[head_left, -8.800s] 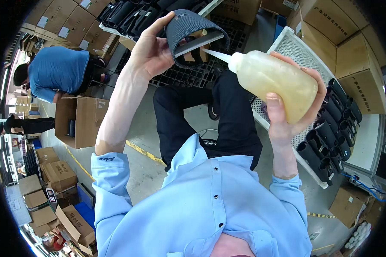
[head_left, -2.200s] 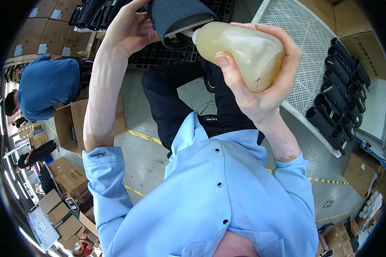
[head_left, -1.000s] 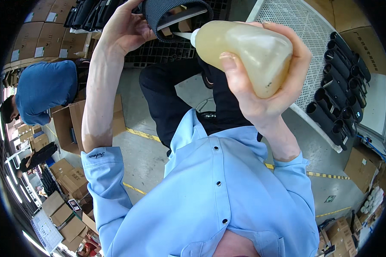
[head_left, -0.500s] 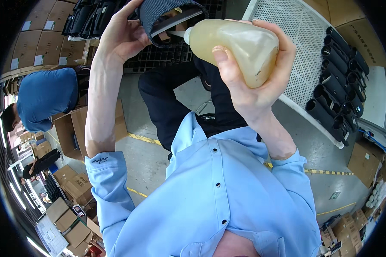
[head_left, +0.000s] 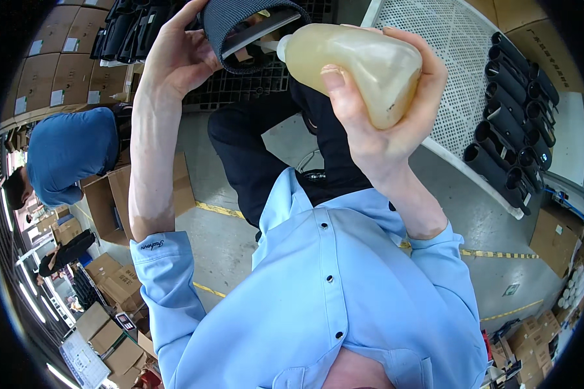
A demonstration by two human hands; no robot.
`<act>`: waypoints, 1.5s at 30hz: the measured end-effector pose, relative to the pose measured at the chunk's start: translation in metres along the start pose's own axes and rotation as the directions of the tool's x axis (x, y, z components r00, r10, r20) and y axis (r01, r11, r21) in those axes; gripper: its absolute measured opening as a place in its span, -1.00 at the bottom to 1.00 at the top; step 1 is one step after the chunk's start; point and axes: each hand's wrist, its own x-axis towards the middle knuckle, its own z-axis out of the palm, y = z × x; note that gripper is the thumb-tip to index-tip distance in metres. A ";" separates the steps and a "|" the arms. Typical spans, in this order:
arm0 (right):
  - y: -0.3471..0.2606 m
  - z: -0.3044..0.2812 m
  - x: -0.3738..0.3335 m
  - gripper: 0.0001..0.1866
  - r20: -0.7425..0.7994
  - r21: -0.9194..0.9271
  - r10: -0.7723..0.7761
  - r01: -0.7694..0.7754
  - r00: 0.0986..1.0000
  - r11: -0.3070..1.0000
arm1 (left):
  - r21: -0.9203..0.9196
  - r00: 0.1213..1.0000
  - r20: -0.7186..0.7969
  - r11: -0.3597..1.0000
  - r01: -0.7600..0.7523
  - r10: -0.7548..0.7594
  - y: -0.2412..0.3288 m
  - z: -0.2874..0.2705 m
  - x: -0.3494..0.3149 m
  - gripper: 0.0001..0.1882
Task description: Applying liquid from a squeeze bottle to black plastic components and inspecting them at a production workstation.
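My left hand (head_left: 187,58) grips a hollow, dark grey shell (head_left: 224,23) with a woven mesh surface, near the top edge of the view. Its thumb lies along the near side, while the other fingers are partly hidden behind the shell. In my right hand (head_left: 386,146) is a soft, translucent squeeze bottle (head_left: 350,58) of yellowish liquid, lying nearly sideways. My fingers wrap round the bottle, whose side is dented. A pale nozzle at its left end points into the shell's open end, beside a flat grey inner edge. Whether the tip touches inside cannot be seen.
To the right stands a white perforated table (head_left: 457,84) bearing several dark shells (head_left: 499,155). More dark pieces (head_left: 130,32) lie at upper left, near stacked cartons (head_left: 58,74). A person in blue (head_left: 71,152) bends over an open carton (head_left: 113,201). A black pallet (head_left: 240,91) lies beyond my knees.
My left hand and the dark shell have shifted slightly left. The bottle has risen a little at its nozzle end and stays pointed into the shell. My right hand's grip looks the same.
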 end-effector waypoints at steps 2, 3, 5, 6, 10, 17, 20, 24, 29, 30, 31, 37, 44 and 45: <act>0.000 0.005 -0.001 -0.26 -0.008 0.021 0.021 -0.021 1.000 1.000 | 0.011 1.000 -0.006 1.000 0.008 -0.008 0.001 0.001 -0.002 -0.46; 0.001 0.008 -0.002 -0.26 -0.012 0.031 0.032 -0.032 0.999 0.999 | 0.017 1.000 -0.010 1.000 0.013 -0.013 0.001 0.001 -0.002 -0.46; 0.001 0.013 -0.004 -0.26 -0.024 0.045 0.056 -0.055 0.998 0.997 | 0.026 1.000 -0.008 0.999 0.027 -0.027 0.000 0.002 -0.002 -0.45; 0.002 0.014 -0.004 -0.26 -0.033 0.048 0.069 -0.068 0.997 0.997 | 0.025 0.999 -0.001 0.999 0.034 -0.033 -0.001 0.001 0.000 -0.45; 0.005 0.016 -0.004 -0.25 -0.067 0.049 0.116 -0.113 0.991 0.992 | 0.024 0.997 0.027 0.997 0.069 -0.069 -0.002 -0.002 0.005 -0.46; -0.003 0.008 -0.002 -0.25 -0.054 0.087 0.174 -0.169 0.983 0.982 | 0.174 0.998 -0.051 0.985 -0.019 0.029 -0.001 -0.008 0.002 -0.48; -0.004 0.008 -0.001 -0.24 -0.080 0.131 0.179 -0.168 0.981 0.977 | 0.152 0.997 -0.070 0.988 -0.013 0.023 0.000 -0.006 0.002 -0.51; -0.004 0.010 0.002 -0.23 -0.154 0.180 0.208 -0.180 0.966 0.967 | 0.159 0.998 -0.052 0.987 -0.031 0.040 -0.001 0.000 -0.003 -0.52; 0.004 0.011 -0.001 -0.22 -0.097 0.097 0.167 -0.158 0.981 0.983 | -0.036 0.929 0.344 0.986 0.160 -0.138 0.002 -0.035 0.018 -0.51; 0.004 0.011 -0.001 -0.22 -0.097 0.098 0.169 -0.159 0.981 0.982 | -0.036 0.929 0.343 0.986 0.161 -0.139 0.002 -0.029 0.015 -0.51; 0.004 0.011 -0.002 -0.22 -0.081 0.091 0.181 -0.174 0.980 0.981 | 0.012 0.967 0.233 0.995 0.100 -0.099 0.000 -0.021 0.010 -0.50; -0.004 0.007 -0.002 -0.22 -0.049 0.096 0.242 -0.237 0.969 0.967 | 0.169 0.996 -0.080 0.985 -0.022 0.036 -0.002 -0.003 0.000 -0.47; -0.018 -0.015 -0.001 -0.44 -0.102 0.258 0.394 -0.358 0.914 0.897 | 0.043 0.994 0.089 0.998 0.056 -0.059 0.003 -0.015 0.016 -0.46; -0.023 -0.019 0.000 -0.45 -0.073 0.324 0.466 -0.421 0.882 0.847 | 0.041 0.995 0.085 0.998 0.042 -0.045 0.004 -0.018 0.017 -0.46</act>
